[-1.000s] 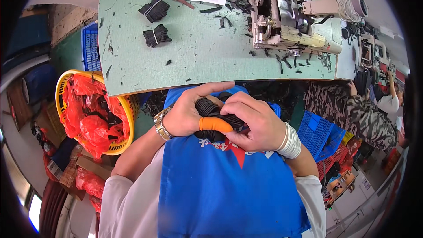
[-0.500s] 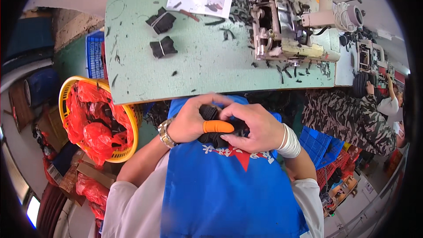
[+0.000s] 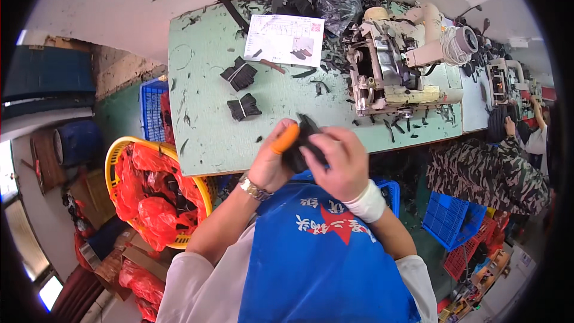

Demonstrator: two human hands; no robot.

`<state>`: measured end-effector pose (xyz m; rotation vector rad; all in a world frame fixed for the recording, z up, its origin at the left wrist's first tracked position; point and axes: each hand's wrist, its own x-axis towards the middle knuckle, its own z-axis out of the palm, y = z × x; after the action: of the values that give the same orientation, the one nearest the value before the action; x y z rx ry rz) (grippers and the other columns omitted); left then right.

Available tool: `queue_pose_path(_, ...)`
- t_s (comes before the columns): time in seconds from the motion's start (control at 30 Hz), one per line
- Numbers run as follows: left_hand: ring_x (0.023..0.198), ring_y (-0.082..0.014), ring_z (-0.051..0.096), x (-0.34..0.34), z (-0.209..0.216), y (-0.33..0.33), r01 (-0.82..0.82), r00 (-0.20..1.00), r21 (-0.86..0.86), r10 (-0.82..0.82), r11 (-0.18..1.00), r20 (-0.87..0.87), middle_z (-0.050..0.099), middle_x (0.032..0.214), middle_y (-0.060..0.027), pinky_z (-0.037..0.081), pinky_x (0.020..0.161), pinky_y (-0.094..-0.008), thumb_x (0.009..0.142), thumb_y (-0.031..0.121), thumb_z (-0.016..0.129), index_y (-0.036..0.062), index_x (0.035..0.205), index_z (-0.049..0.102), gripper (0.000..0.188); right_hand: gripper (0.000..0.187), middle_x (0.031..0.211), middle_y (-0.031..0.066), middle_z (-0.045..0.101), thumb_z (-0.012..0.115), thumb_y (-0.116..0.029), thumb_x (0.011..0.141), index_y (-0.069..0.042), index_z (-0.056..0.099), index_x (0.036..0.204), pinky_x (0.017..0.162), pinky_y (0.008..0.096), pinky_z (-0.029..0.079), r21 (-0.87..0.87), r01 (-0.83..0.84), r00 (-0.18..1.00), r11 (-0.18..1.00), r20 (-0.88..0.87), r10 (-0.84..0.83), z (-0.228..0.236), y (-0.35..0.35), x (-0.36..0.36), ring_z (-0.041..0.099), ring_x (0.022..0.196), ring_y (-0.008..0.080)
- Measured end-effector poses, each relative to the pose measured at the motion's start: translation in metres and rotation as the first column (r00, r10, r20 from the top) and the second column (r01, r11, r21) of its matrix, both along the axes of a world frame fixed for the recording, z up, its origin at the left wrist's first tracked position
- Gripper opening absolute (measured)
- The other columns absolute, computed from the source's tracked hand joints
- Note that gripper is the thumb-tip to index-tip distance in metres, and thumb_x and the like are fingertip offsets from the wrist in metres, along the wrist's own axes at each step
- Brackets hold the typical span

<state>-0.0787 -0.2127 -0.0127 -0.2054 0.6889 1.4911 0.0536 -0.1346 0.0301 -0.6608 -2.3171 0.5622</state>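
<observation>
Both hands are closed round a stack of black strip-like pieces (image 3: pixel 296 157) just above the table's near edge. My left hand (image 3: pixel 270 164), with an orange finger cot on its thumb, grips the stack from the left. My right hand (image 3: pixel 344 164) has its fingers pressed on the right side, slightly blurred, with white bands (image 3: pixel 366 201) round the wrist. Part of the stack is hidden by the fingers. Beyond, on the green table (image 3: pixel 203 137), lie two black bundles, an upper one (image 3: pixel 239 74) and a lower one (image 3: pixel 244 107), each tied with a pale band.
A sewing-type machine (image 3: pixel 394 78) stands on the table's right. Behind the bundles lie a printed sheet (image 3: pixel 281 39) and black scraps. A yellow basket (image 3: pixel 113 173) with red plastic bags is at the left. A person in camouflage clothing (image 3: pixel 478 173) works at the right.
My hands have moved forward and up from my lap to the table edge, carrying the black pieces. The view has shifted, with the table now lower in it.
</observation>
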Motion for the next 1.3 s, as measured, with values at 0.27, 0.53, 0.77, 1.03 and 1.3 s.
queue_pose_path(0.27,0.093,-0.0150,0.063,-0.002,-0.002,-0.035,0.280,0.959,-0.006,-0.280,0.960,0.046,0.063,0.106,-0.0097,0.053,0.085,-0.0329,0.090,0.014,0.063,0.0060,0.140,0.042,0.054,0.039,0.089,0.0073,0.060,0.081,-0.024,0.070,-0.008,0.064,0.102,0.097,0.0434,0.037,-0.544,-0.194,0.971,0.817,0.013,0.239,0.004,-0.015,0.035,0.050,0.107,0.0314)
queue_pose_path(0.53,0.096,-0.0140,0.063,-0.020,-0.004,-0.049,0.503,0.863,0.053,-0.499,0.863,-0.080,0.063,0.109,-0.0075,0.052,0.085,-0.0291,0.080,0.013,0.075,0.0022,0.124,0.058,0.048,0.018,0.091,0.0063,0.065,0.076,-0.009,0.075,-0.005,0.066,0.090,0.095,0.0391,0.044,-0.846,-0.172,0.979,0.504,-0.092,0.180,0.008,-0.025,0.035,0.051,0.119,0.0310)
queue_pose_path(0.77,0.093,-0.0145,0.064,-0.017,0.019,-0.047,0.490,0.852,-0.063,-0.493,0.869,-0.175,0.067,0.107,-0.0096,0.052,0.084,-0.0279,0.081,0.013,0.074,-0.0003,0.127,0.057,0.051,0.025,0.099,0.0107,0.065,0.078,-0.008,0.073,-0.003,0.063,0.091,0.097,0.0384,0.044,-0.780,-0.206,0.955,0.591,-0.029,0.295,0.006,-0.024,0.033,0.056,0.116,0.0296)
queue_pose_path(1.03,0.086,-0.0202,0.068,-0.020,0.024,-0.017,0.345,0.856,-0.030,-0.327,0.938,-0.399,0.070,0.095,-0.0143,0.055,0.081,-0.0323,0.080,0.003,0.072,-0.0041,0.107,0.064,0.029,0.072,0.119,0.0137,0.056,0.083,-0.016,0.073,0.003,0.041,0.129,0.093,0.0307,0.046,-0.984,-0.018,0.999,0.177,-0.010,0.043,0.000,-0.026,0.032,0.054,0.113,0.0169)
queue_pose_path(1.3,0.098,-0.0276,0.061,0.013,0.025,0.016,0.518,0.173,0.261,0.200,0.815,-0.965,0.068,0.100,-0.0108,0.045,0.089,-0.0354,0.073,0.017,0.078,0.0083,0.108,0.070,0.037,0.038,0.103,0.0051,0.065,0.074,-0.006,0.075,0.000,0.061,0.110,0.085,0.0284,0.049,-0.970,-0.189,0.980,0.150,-0.176,0.095,0.003,0.003,0.027,0.060,0.095,0.0119)
